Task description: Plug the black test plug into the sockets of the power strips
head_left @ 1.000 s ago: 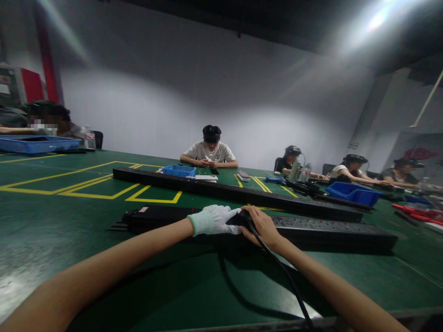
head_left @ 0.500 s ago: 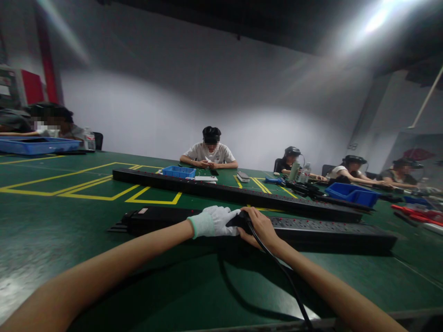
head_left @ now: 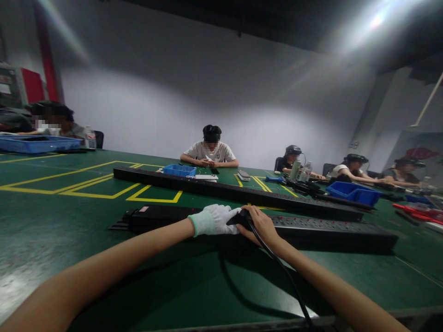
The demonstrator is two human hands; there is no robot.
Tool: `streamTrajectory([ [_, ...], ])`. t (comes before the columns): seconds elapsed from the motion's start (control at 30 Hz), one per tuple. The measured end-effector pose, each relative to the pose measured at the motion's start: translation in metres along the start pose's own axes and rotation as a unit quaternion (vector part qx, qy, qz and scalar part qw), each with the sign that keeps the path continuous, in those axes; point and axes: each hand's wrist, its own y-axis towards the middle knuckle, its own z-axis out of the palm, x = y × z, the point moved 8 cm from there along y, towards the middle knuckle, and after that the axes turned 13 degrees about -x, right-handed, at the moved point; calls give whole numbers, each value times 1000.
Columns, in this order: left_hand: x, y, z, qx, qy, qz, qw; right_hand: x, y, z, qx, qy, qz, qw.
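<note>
A long black power strip (head_left: 325,226) with a row of sockets and red dots lies across the table in front of me. My left hand (head_left: 218,218), in a white glove with a green cuff, is closed over the strip's middle, its fingertips beside a black plug (head_left: 238,218). My bare right hand (head_left: 259,226) is wrapped round that plug, pressed against the socket face. From the plug a black cord (head_left: 292,276) runs down toward the table's front edge. Whether the prongs sit in a socket is hidden by my hands.
Behind lies a second long power strip (head_left: 207,190). Farther back are a small blue bin (head_left: 179,170), a phone (head_left: 206,177), and a larger blue bin (head_left: 353,193) at right. A blue tray (head_left: 38,145) stands at far left. Several people sit around the green table (head_left: 138,286).
The view has shifted very slightly. Both hands keep the same hold on the plug and the strip.
</note>
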Motion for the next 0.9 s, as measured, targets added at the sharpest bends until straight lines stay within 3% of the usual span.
streamTrajectory([
  [0.33, 2, -1, 2, 24, -2, -6, 1000, 5, 0, -5, 29, 37, -54, 997],
  [0.9, 1, 0, 0, 16, -1, 0, 1000, -1, -2, 1, -6, 6, -51, 999],
])
